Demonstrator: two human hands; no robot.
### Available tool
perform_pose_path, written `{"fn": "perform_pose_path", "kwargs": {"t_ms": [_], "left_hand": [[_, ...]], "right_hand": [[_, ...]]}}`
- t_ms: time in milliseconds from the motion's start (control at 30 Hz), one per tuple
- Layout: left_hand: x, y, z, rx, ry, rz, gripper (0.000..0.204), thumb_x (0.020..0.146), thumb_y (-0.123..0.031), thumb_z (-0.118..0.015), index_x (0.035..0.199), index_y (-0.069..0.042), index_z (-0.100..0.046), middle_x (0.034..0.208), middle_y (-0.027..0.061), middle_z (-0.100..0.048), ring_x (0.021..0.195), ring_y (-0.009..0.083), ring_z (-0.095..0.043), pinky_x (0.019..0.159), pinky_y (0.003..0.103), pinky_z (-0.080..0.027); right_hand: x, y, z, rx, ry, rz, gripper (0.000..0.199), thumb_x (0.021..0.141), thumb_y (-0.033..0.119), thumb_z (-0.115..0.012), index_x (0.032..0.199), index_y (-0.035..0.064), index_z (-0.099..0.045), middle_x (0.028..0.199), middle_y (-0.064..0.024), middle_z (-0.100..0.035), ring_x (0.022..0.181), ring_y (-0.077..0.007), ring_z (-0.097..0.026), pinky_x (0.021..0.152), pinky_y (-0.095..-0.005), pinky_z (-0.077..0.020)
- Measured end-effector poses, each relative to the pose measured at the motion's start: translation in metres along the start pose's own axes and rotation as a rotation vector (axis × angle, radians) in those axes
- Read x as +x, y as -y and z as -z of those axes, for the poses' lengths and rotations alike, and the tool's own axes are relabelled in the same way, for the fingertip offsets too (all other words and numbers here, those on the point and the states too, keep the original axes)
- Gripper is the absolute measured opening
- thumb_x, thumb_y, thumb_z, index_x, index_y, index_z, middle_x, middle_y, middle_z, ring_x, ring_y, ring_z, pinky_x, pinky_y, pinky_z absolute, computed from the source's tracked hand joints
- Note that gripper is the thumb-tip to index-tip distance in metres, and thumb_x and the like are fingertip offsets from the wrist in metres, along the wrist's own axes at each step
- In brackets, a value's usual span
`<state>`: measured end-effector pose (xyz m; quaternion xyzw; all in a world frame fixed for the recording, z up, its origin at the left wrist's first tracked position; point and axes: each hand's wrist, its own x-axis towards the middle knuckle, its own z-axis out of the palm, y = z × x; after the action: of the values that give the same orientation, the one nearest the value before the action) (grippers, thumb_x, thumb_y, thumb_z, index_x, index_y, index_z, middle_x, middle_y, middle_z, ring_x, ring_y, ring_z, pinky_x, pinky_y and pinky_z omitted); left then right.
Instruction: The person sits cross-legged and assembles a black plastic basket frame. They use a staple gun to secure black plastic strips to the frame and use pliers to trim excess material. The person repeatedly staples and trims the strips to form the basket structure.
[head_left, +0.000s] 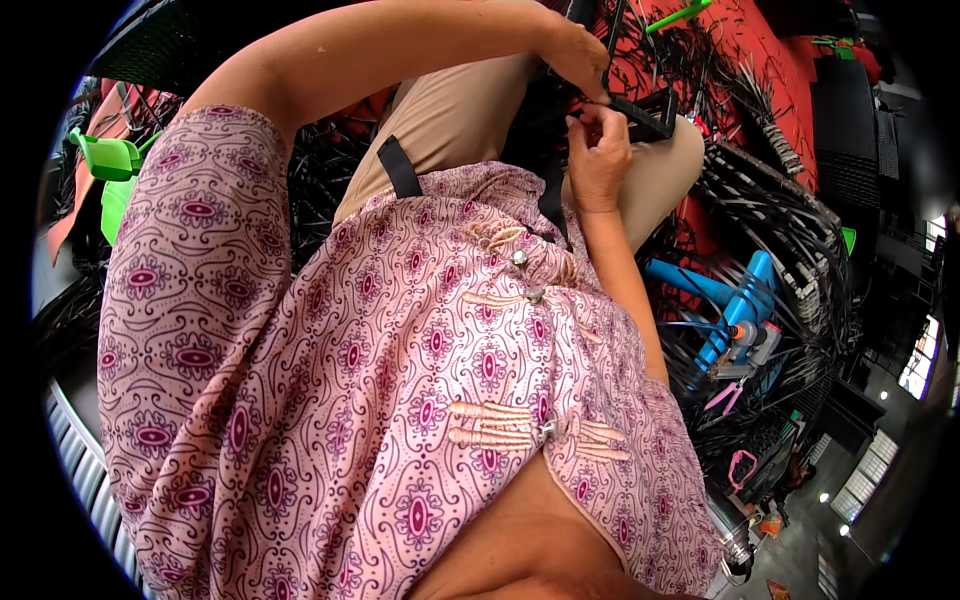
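Note:
A black frame of thin square bars [652, 118] rests over my right knee at the top of the view. My left hand [578, 62] reaches across from the left and bends down beside one of its upright bars, fingers closed. Just below it, my right hand [600, 160] comes up with thumb and fingertips pinched together. The fingertips of both hands nearly meet at the frame's near corner. Whatever is between them is too small and dark to make out.
Loose black strips [800, 235] lie in tangles over a red cloth [775, 70]. To my right are a blue-handled power tool [745, 305] and a pink-handled cutting tool [724, 398]. A bright green plastic piece [108, 155] is at the left. Black woven panels [845, 130] stand at the far right.

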<state>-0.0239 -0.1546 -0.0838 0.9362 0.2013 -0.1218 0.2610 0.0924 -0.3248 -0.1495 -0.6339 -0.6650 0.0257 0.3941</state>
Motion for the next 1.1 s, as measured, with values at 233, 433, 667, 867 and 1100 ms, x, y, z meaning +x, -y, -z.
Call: {"fn": "perform_pose_path", "kwargs": {"t_ms": [233, 433, 667, 867, 1100], "left_hand": [[0.018, 0.013, -0.018, -0.141, -0.1, -0.076, 0.092, 0.098, -0.076, -0.027, 0.11, 0.003, -0.072, 0.107, 0.0212, -0.072, 0.113, 0.0351, -0.061, 0.107, 0.05, -0.034], [0.011, 0.003, -0.01, -0.142, -0.086, -0.024, 0.101, 0.092, -0.086, -0.022, 0.105, 0.0, -0.074, 0.104, 0.0208, -0.072, 0.112, 0.0351, -0.061, 0.108, 0.05, -0.033], [0.002, 0.002, -0.001, -0.639, -0.073, -0.029, 0.094, 0.092, -0.085, -0.032, 0.119, -0.003, -0.071, 0.113, 0.0148, -0.071, 0.118, 0.0266, -0.061, 0.11, 0.039, -0.037], [0.045, 0.054, -0.018, -1.242, -0.164, -0.227, 0.087, 0.097, -0.075, -0.042, 0.139, 0.0, -0.057, 0.132, 0.0149, -0.064, 0.126, 0.0192, -0.057, 0.114, 0.035, -0.035], [-0.016, 0.035, -0.032, -1.082, -1.164, -0.186, 0.028, 0.1, -0.024, -0.067, 0.121, -0.005, -0.064, 0.099, 0.0055, -0.07, 0.095, 0.0119, -0.065, 0.084, 0.03, -0.051]], "right_hand": [[-0.004, -0.008, -0.017, -0.11, 0.04, 0.179, 0.026, 0.08, 0.002, -0.074, 0.104, 0.0092, -0.067, 0.097, -0.0096, -0.063, 0.087, -0.0313, -0.066, 0.077, -0.0419, -0.0541], [0.014, 0.0, -0.017, -0.211, 0.001, 0.384, 0.02, 0.08, 0.008, -0.075, 0.1, 0.0106, -0.072, 0.094, -0.008, -0.063, 0.087, -0.0284, -0.065, 0.074, -0.04, -0.0518], [0.057, 0.002, -0.001, -0.153, -0.053, 0.49, 0.009, 0.081, 0.016, -0.079, 0.084, 0.0107, -0.074, 0.087, -0.0048, -0.068, 0.083, -0.0266, -0.065, 0.077, -0.0393, -0.0489], [0.072, -0.008, -0.002, 0.171, 0.122, 0.139, 0.014, 0.081, 0.019, -0.08, 0.082, 0.0059, -0.075, 0.082, -0.007, -0.07, 0.074, -0.0287, -0.067, 0.068, -0.0395, -0.0522], [0.098, 0.004, 0.007, 0.082, 0.298, -0.257, 0.028, 0.083, 0.033, -0.078, 0.08, 0.0053, -0.076, 0.06, -0.0092, -0.065, 0.056, -0.0208, -0.062, 0.06, -0.0332, -0.0477]]}}
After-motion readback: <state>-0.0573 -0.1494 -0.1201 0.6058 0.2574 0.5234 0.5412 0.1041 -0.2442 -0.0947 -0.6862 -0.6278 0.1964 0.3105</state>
